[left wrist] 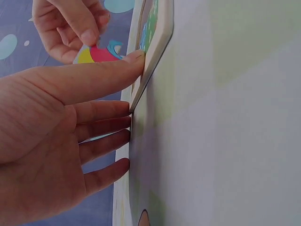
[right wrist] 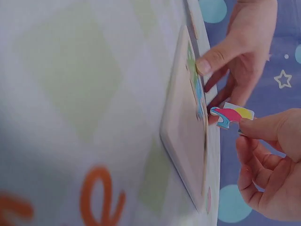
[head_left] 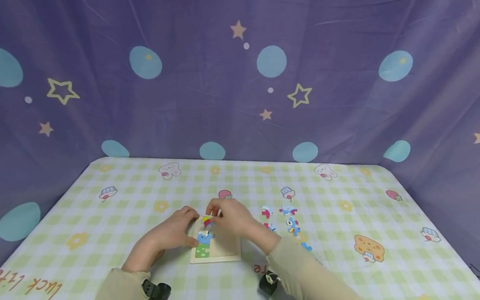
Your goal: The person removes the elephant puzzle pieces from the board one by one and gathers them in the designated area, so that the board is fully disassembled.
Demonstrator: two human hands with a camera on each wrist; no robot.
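A shallow wooden puzzle board (head_left: 226, 248) lies on the table with its left column partly filled. A green piece (head_left: 202, 251) sits in its lower left corner, and a blue piece (head_left: 204, 237) lies above that. My right hand (head_left: 231, 219) pinches a red, yellow and blue jigsaw piece (right wrist: 231, 114) between thumb and finger, raised over the board's upper left part. My left hand (head_left: 171, 231) rests at the board's left side, its thumb (left wrist: 134, 57) on the rim and its other fingers extended along the edge.
Several loose jigsaw pieces (head_left: 288, 210) lie to the right of the board, partly behind the right forearm. A checked cloth (head_left: 336, 273) covers the table, and a purple curtain (head_left: 220, 105) hangs behind it. Each wrist carries a small black camera (head_left: 160, 292).
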